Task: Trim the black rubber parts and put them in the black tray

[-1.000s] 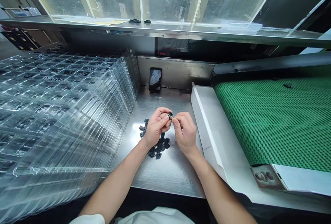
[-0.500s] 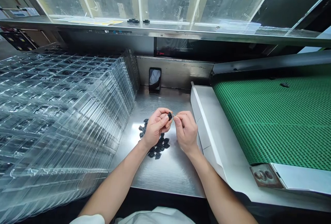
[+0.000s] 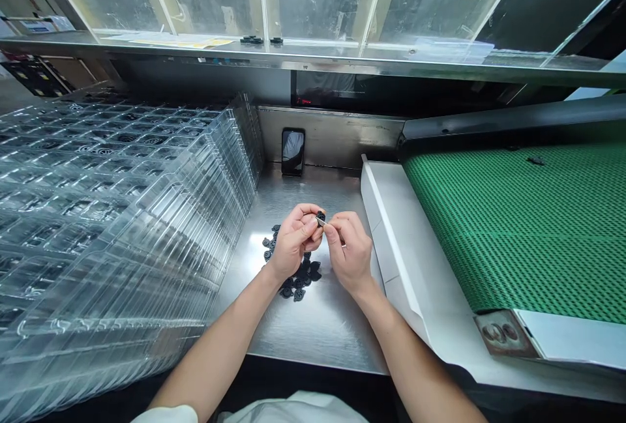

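Note:
Between the fingertips of my left hand [image 3: 296,237] sits a small black plastic part [image 3: 321,216], held up above the metal table [image 3: 323,332]. My right hand [image 3: 351,244] pinches a thin, pale metal blade [image 3: 321,221], whose tip lies against the black part. Most of the blade's handle is hidden inside my right fingers, so I cannot make out its full shape. Below and behind my left hand, a loose pile of similar black parts [image 3: 299,283] is spread on the table, partly covered by the hand.
Tall stacks of clear plastic trays [image 3: 147,214] stand on the left, with black parts in some pockets. A phone [image 3: 293,151] leans on the back wall. On the right, a white chute edge [image 3: 396,240] borders a green conveyor belt [image 3: 518,234] carrying a black part [image 3: 536,160].
The blade pulled slightly away from the black part, then came back against it as my right hand shifted right and returned left. The part on the belt has slid a little left.

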The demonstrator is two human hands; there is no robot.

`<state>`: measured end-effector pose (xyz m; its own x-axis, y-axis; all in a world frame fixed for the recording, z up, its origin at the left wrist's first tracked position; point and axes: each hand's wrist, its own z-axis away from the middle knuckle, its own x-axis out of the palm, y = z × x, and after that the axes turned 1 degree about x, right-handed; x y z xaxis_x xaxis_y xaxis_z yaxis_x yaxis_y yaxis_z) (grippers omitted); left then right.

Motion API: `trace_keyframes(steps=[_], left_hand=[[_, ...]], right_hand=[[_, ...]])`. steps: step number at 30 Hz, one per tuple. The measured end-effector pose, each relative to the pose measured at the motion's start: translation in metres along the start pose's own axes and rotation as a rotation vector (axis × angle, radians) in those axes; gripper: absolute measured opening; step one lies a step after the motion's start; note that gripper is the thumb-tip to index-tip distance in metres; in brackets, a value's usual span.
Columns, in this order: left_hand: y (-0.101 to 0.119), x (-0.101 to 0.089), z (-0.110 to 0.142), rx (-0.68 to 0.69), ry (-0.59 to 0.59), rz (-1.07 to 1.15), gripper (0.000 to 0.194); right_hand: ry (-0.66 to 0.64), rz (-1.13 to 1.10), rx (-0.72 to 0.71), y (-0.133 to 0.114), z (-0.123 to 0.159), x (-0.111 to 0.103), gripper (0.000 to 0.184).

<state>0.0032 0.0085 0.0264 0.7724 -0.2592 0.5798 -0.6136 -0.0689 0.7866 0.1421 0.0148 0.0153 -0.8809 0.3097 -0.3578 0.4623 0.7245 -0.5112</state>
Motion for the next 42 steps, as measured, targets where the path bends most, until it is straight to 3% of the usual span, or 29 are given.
trace_keyframes(steps=[8,15,21,26,29,32,37,40,42], left_hand=[[0.001,0.002,0.001,-0.009,-0.005,-0.003,0.039],[0.0,0.005,0.001,-0.048,-0.013,0.02,0.038],[-0.003,0.004,0.001,-0.099,-0.024,0.029,0.036],[-0.009,0.003,-0.002,-0.064,-0.011,-0.032,0.039],[-0.011,0.001,-0.004,-0.087,0.025,0.02,0.038],[-0.012,-0.003,-0.006,-0.081,0.136,0.137,0.034],[-0.015,-0.01,-0.01,-0.03,0.347,0.378,0.023],[-0.013,-0.008,-0.01,-0.034,0.378,0.477,0.016],[-0.012,-0.006,-0.01,-0.052,0.363,0.498,0.013]], right_hand=[[-0.004,-0.033,0.035,-0.001,0.0,0.001,0.024],[0.124,-0.216,0.199,0.0,-0.001,0.001,0.029],[0.064,-0.341,0.341,-0.003,-0.001,0.004,0.016],[0.06,-0.291,0.307,-0.004,-0.001,0.003,0.023],[0.081,-0.237,0.338,0.0,0.002,0.004,0.027],[0.113,-0.206,0.379,0.004,0.005,0.007,0.029],[-0.002,-0.14,0.208,0.001,0.008,0.01,0.022],[-0.119,-0.085,0.068,-0.001,0.011,0.014,0.008],[-0.167,-0.049,0.074,0.001,0.014,0.017,0.013]])
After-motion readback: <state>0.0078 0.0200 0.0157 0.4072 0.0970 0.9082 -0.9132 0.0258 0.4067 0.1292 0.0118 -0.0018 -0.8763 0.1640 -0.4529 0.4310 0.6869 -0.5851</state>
